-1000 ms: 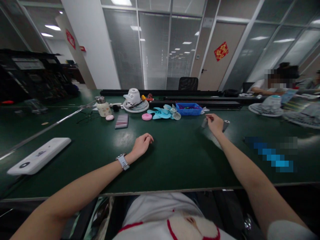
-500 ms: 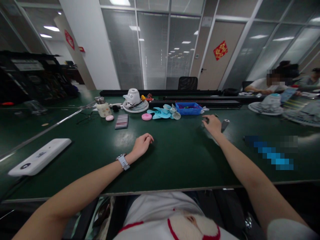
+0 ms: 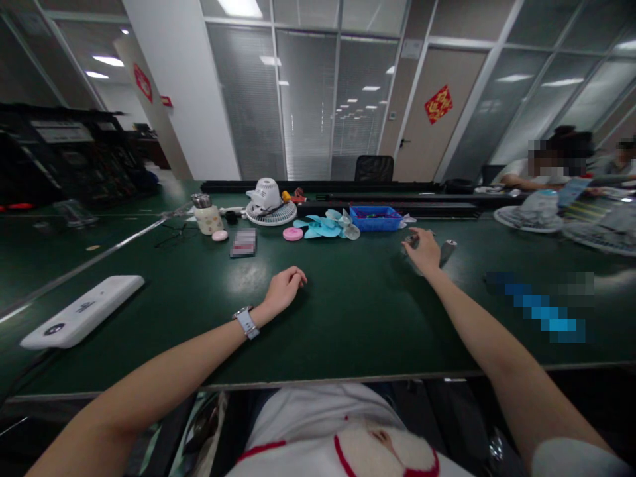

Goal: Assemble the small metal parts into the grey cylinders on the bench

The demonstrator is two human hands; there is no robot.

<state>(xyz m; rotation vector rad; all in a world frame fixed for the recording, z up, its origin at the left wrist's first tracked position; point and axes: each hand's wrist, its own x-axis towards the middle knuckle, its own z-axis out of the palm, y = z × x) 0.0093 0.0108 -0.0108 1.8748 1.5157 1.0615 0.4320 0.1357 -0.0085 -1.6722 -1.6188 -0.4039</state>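
Observation:
My left hand (image 3: 285,289), with a watch (image 3: 246,322) on its wrist, rests on the green tabletop (image 3: 342,318). Its fingers are loosely curled together, and nothing shows in them. Farther out to the right, the fingers of my right hand (image 3: 423,252) curl round something clear or greyish that I cannot make out, as the hand covers most of it. A grey cylinder (image 3: 448,248) stands out just right of that hand; whether the two touch is unclear. Left of the right hand is a blue tray (image 3: 376,226) holding small dark parts. Light-blue fan blades (image 3: 322,226) lie beside the tray.
A white fan part (image 3: 265,195) on a round grille, a pale jar (image 3: 207,217), a pink disc (image 3: 293,234) and a blurred-out flat item (image 3: 244,243) line the back. At left lies a white long device (image 3: 84,311). People sit at far right near more fan parts (image 3: 539,211).
The whole view has shifted slightly downward in the picture. Both hands keep nearly the same place and pose on the table.

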